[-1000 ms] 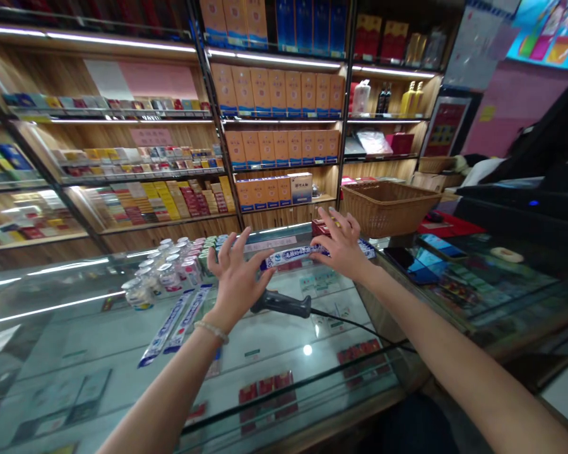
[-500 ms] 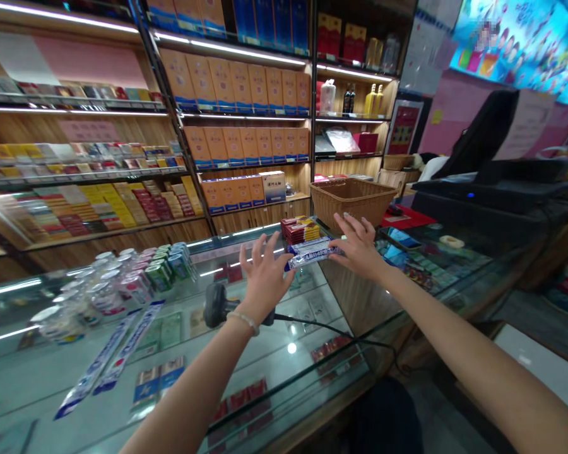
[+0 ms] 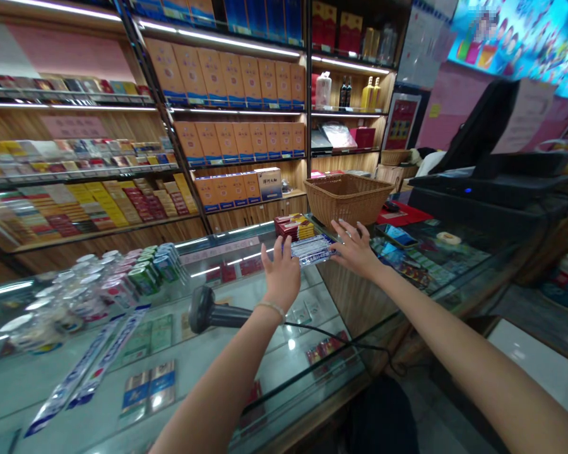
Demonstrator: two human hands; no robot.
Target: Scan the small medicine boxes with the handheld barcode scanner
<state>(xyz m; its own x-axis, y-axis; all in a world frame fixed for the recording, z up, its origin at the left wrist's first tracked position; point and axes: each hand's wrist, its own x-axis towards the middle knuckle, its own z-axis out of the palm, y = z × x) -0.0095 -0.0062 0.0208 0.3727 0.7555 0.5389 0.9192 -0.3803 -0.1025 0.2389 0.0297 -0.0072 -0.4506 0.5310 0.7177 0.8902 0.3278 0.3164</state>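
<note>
Up front in the head view, both hands meet over the far end of the glass display counter (image 3: 246, 296). The left hand (image 3: 280, 272) and the right hand (image 3: 355, 247) each press on 1 end of a long, flat bundle of blue-and-white printed packets (image 3: 312, 250), fingers spread and loosely curled around its ends, so the bundle is held between them. It sits at the counter's far right corner, just in front of a stack of red-and-yellow flat packs (image 3: 293, 227) and near a woven wicker basket (image 3: 348, 198), apart from both.

By my reading, the step in hand is carrying or squaring the bundle between 2 palms; I cannot tell whether it rests on the glass or hangs just above it. A next move would call for even pressure from both ends, so the packets stay aligned and do not fan out.

The bundle's long axis runs left to right across the view, tilted slightly so its right end lies farther away; its broad printed face points up.

Nearer on the counter lie a black handheld barcode scanner (image 3: 208, 312) with its cable, 2 long blue-and-white strips (image 3: 89, 369) lying diagonally, and a cluster of small white-capped jars (image 3: 76, 296).
</note>
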